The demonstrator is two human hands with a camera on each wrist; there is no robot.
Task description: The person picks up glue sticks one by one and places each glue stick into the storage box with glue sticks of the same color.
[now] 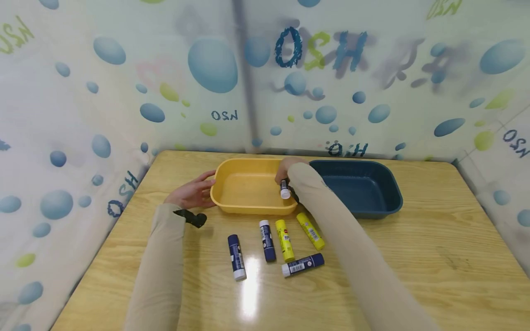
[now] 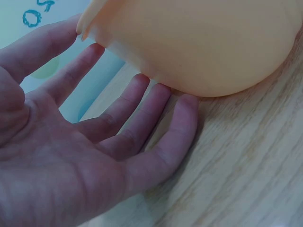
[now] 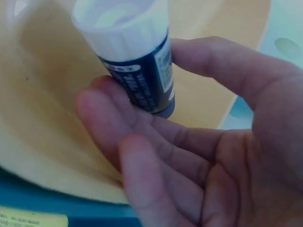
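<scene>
My right hand (image 1: 287,168) is over the right end of the yellow basin (image 1: 254,210). It pinches a dark blue glue stick with a white end (image 3: 142,71) between thumb and fingers, white end toward the wrist camera. My left hand (image 1: 192,192) touches the outside of the basin's left end, fingertips against its wall and rim in the left wrist view. In front of the basin lie two yellow glue sticks, one upright to my view (image 1: 285,240) and one slanted (image 1: 311,231). Near them are dark blue glue sticks at left (image 1: 237,257), middle (image 1: 267,241) and lower right (image 1: 303,265).
A dark blue basin (image 1: 393,202) stands right of the yellow one, partly behind my right sleeve (image 1: 352,239). Both stand toward the back of the wooden table (image 1: 447,257). Behind rises a curtain (image 1: 265,101) with blue and green spots.
</scene>
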